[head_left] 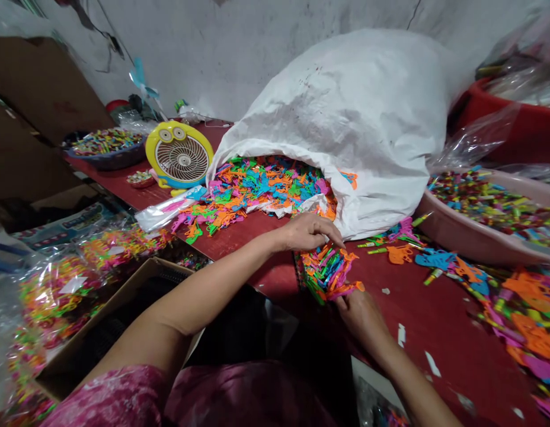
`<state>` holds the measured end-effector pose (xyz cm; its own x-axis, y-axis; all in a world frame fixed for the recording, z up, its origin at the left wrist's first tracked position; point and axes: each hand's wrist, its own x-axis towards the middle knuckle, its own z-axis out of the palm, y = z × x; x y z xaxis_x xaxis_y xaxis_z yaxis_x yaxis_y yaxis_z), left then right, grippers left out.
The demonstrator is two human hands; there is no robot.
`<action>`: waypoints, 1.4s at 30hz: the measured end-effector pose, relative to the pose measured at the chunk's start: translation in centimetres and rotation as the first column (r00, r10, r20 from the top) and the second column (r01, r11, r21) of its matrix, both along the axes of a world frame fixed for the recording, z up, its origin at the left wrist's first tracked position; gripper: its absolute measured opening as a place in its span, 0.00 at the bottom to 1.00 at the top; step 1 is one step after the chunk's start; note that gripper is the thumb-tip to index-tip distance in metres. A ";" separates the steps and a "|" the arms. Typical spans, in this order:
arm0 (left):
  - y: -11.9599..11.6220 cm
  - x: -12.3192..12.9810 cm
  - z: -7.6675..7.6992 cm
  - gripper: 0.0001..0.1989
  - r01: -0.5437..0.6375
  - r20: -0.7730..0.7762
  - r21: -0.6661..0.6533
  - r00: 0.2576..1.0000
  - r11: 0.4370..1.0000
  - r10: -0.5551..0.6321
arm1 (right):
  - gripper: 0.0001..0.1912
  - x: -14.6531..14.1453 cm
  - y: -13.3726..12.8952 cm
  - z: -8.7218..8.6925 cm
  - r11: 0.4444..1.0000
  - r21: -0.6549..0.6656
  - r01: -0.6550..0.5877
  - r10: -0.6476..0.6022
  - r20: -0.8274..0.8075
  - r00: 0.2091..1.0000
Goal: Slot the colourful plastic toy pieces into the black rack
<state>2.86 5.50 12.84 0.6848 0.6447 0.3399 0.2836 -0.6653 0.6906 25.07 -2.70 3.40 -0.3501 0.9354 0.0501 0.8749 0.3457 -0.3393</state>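
A bunch of small colourful plastic toy pieces [326, 270], orange, green, pink and blue, lies in a dark-edged holder at the table's front edge. My left hand [308, 231] reaches over its far end with fingers bent downward and closed; what they hold is hidden. At the near right end, my right hand [361, 311] is closed at a pink and an orange piece, its fingertips partly covered by them. Just beyond my left hand, a large white sack [368, 112] lies on its side, and a heap of similar flat plastic pieces [266, 187] spills from its mouth.
Left of the sack stands a yellow fan [184, 154], with a basin of small parts [108, 142] behind. A pink tub [501, 207] of small tubes and a loose pile of toys [533, 320] are at right. An open carton [115, 314] and filled bags [57, 296] sit lower left.
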 end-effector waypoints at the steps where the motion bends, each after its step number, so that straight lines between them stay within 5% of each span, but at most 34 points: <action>1: -0.2 0.0 0.3 0.25 -0.015 -0.023 0.000 1.000 1.000 0.015 | 0.14 0.0 0.1 -0.1 1.000 -0.027 -0.005 0.004 -0.021 1.000; 5: -1.4 0.9 2.1 0.20 -0.112 -0.179 0.164 0.974 0.980 0.141 | 0.15 0.2 0.2 -0.2 0.997 -0.075 -0.018 0.013 -0.058 0.998; 8: -2.4 2.3 3.0 0.18 -0.050 -0.294 0.264 0.947 0.963 0.130 | 0.15 0.3 0.0 -0.2 1.000 -0.020 0.006 -0.007 -0.039 0.999; 21: -2.5 2.9 2.6 0.19 0.082 -0.260 -0.016 0.962 0.996 -0.084 | 0.17 0.5 -0.6 -1.2 0.999 0.038 -0.023 0.032 -0.250 0.968; 29: -2.4 3.7 2.2 0.13 -0.003 -0.326 0.202 0.943 0.979 0.070 | 0.14 0.5 -0.7 -1.4 0.998 0.069 -0.016 0.033 -0.243 0.970; 38: -1.5 3.2 2.2 0.06 0.173 -0.259 0.057 0.954 0.983 -0.153 | 0.15 0.4 -0.7 -0.8 0.997 0.041 -0.060 0.070 -0.297 0.952; 42: -1.4 3.2 2.3 0.07 0.184 -0.270 0.070 0.950 0.980 -0.159 | 0.13 0.5 -0.6 -0.9 0.997 0.041 -0.059 0.070 -0.326 0.943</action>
<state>6.01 4.12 15.13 0.8551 0.4837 0.1867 0.3221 -0.7778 0.5396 25.53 -3.33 2.51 -0.3693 0.9075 0.2002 0.6928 0.4124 -0.5915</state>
